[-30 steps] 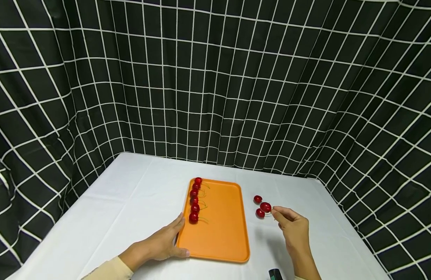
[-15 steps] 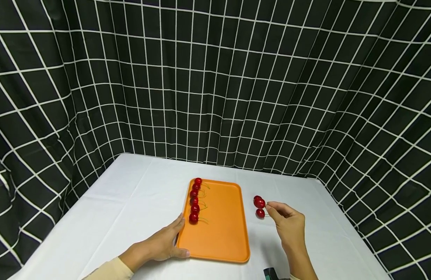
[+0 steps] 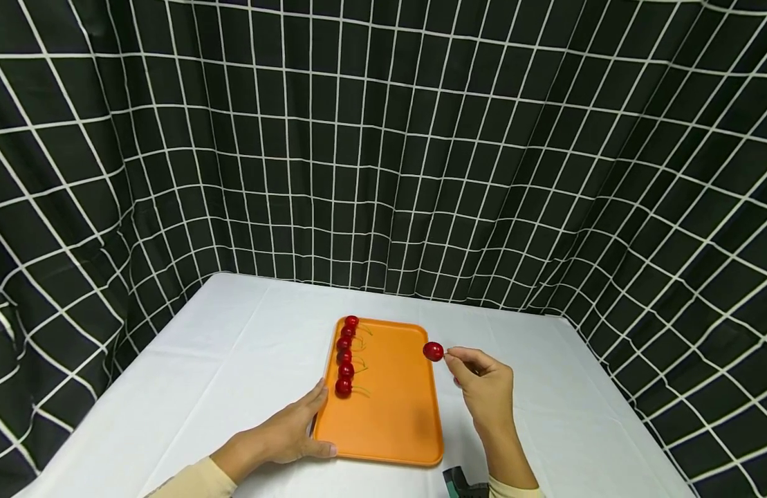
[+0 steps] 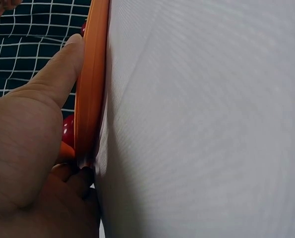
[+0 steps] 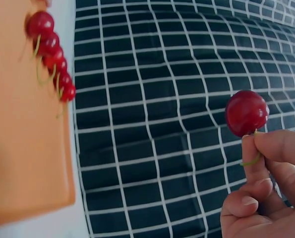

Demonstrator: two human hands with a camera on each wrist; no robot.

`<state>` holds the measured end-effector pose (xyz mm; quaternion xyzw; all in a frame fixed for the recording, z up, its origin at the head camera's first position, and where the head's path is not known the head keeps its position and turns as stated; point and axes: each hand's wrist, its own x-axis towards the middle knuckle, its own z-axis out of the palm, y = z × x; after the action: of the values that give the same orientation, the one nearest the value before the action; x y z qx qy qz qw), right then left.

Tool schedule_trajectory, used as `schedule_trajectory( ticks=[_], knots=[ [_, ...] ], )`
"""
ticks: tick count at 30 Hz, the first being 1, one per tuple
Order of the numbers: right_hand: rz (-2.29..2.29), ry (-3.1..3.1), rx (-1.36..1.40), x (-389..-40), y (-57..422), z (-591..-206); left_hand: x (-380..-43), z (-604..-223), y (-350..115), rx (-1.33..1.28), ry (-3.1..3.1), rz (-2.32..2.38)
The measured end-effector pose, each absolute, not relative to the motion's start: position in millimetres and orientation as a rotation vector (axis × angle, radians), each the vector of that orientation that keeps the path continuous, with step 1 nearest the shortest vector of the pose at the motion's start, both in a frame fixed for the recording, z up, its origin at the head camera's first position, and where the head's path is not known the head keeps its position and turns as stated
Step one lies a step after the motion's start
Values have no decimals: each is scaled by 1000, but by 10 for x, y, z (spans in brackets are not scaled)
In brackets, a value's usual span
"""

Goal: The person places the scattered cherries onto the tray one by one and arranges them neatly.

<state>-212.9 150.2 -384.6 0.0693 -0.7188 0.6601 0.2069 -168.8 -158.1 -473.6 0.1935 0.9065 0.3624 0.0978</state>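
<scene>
My right hand [image 3: 485, 391] pinches a dark red cherry [image 3: 433, 351] by its stem, with thumb and fingertips. In the head view the cherry overlaps the right rim of an orange tray [image 3: 389, 422]; the right wrist view shows the green stem between the fingertips. My left hand [image 3: 286, 432] rests spread at the tray's near left corner, fingers along the left side and thumb on the front rim. Inside the tray's left side, several cherries [image 3: 346, 371] form a row, stems pointing right. The two cherries seen earlier on the table are mostly hidden behind my right hand.
A white cloth [image 3: 265, 332] covers the table around the tray. Black curtain [image 3: 383, 152] with a white grid stands behind and on both sides. A black device [image 3: 463, 483] sits by my right wrist at the bottom.
My right hand has carried the pinched cherry leftward, from over the loose cherries to the tray's right rim. The left hand and the row of cherries stay in place.
</scene>
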Motion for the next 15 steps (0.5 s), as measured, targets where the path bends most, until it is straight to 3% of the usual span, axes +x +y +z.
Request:
schedule_trajectory(
  ticks=[15],
  knots=[
    [1857,-2007,377,-2115,1134,-3862,-1685,-4745,-1585,569,2684,1063]
  ],
)
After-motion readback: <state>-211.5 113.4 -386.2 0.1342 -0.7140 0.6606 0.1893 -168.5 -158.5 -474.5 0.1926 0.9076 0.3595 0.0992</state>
